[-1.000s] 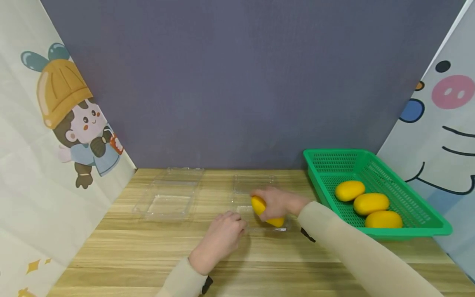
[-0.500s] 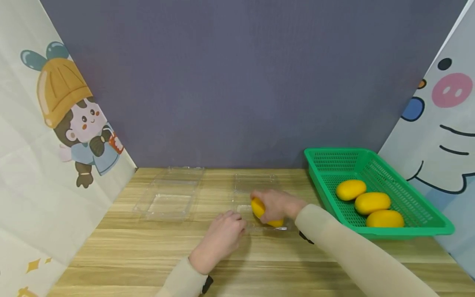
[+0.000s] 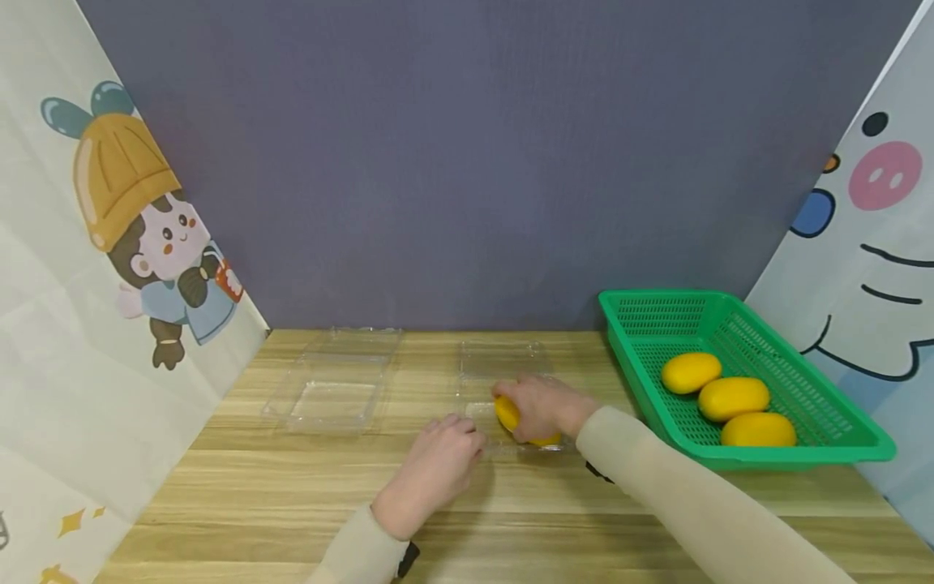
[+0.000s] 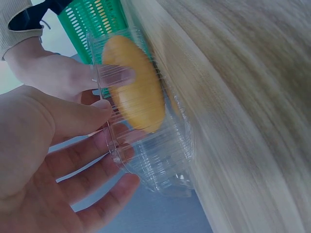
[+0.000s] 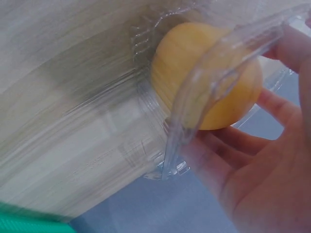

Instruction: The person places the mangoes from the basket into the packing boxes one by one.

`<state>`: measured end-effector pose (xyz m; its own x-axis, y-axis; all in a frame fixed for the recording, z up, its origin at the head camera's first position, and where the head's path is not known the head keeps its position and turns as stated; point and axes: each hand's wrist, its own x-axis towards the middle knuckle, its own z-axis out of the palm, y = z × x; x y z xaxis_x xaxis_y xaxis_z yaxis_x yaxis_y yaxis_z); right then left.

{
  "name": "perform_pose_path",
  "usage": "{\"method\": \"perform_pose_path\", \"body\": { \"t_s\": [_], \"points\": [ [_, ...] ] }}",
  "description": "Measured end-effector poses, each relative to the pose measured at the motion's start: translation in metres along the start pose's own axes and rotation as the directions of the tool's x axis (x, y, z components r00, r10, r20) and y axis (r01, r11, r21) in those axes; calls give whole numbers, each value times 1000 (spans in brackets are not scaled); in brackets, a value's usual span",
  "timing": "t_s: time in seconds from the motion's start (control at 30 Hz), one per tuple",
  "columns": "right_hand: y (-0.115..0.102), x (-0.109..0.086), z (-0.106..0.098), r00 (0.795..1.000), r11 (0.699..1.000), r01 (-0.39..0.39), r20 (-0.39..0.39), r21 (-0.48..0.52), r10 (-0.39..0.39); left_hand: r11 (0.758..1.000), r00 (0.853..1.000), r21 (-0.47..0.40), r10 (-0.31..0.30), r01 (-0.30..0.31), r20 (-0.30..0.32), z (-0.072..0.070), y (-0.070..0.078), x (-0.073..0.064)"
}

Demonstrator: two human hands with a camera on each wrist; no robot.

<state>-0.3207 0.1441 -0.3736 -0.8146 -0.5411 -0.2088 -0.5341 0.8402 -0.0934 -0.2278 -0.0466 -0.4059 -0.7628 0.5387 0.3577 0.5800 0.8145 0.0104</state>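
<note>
Looks evenly lit in the head view, with faint shadows on the table (image 3: 503, 519) at six o'clock. Glints off the plastic box (image 4: 163, 162) in the left wrist view; appears hazy in the right.

On my feed I see a wooden tabletop (image 3: 255, 503) with brown, streaky grain running sideways. Directly on it I count an open clear tray (image 3: 332, 403) at left, an open clear box (image 3: 503, 361) near the middle, and a green basket (image 3: 803, 456) at right.
</note>
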Motion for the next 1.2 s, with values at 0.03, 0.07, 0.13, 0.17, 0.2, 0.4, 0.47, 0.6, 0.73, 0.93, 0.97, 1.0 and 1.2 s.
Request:
{"method": "perform_pose_path", "body": {
  "t_s": [0.03,0.07,0.13,0.17,0.2,0.4,0.47,0.6,0.73,0.93,0.97,1.0,1.2],
  "points": [
    [0,0,0,1000,1000,-1,1,-3,1,1000,1000,0,-1,1,1,0,0,0],
    [0,0,1,1000,1000,-2,2,-5,2,1000,1000,0,-1,1,0,0,0,0],
    [0,0,1,1000,1000,-6,3,-5,6,1000,1000,1,-2,2,0,0,0,0],
    [0,0,1,1000,1000,-8,4,-3,8,1000,1000,4,-2,2,0,-1,0,0],
    [0,-1,1,1000,1000,-11,7,-6,11,1000,1000,6,-1,1,-1,-1,1,0],
    [-1,-2,0,1000,1000,-24,7,-10,24,1000,1000,4,-3,3,0,-1,1,0],
    [-1,-3,-1,1000,1000,-29,6,-11,29,1000,1000,4,-5,5,-2,-1,1,0],
    [-3,-4,-1,999,999,-47,10,-6,47,1000,1000,8,-6,7,-9,-1,0,0],
    [-5,-6,-2,998,998,-63,19,2,63,1000,1000,7,-5,5,-15,0,0,-1],
    [-7,-7,-3,996,997,-81,32,12,80,1000,1000,9,-3,3,-6,0,0,-1],
    [-8,-7,-3,996,996,-84,35,10,83,1000,1000,10,-3,3,-6,0,0,-1],
    [-7,-7,-3,996,996,-86,35,11,86,1000,1000,9,-3,3,-6,0,0,0],
    [-7,-8,-3,995,995,-94,35,24,93,1000,1000,12,-1,1,-8,0,0,0]
  ]
}}
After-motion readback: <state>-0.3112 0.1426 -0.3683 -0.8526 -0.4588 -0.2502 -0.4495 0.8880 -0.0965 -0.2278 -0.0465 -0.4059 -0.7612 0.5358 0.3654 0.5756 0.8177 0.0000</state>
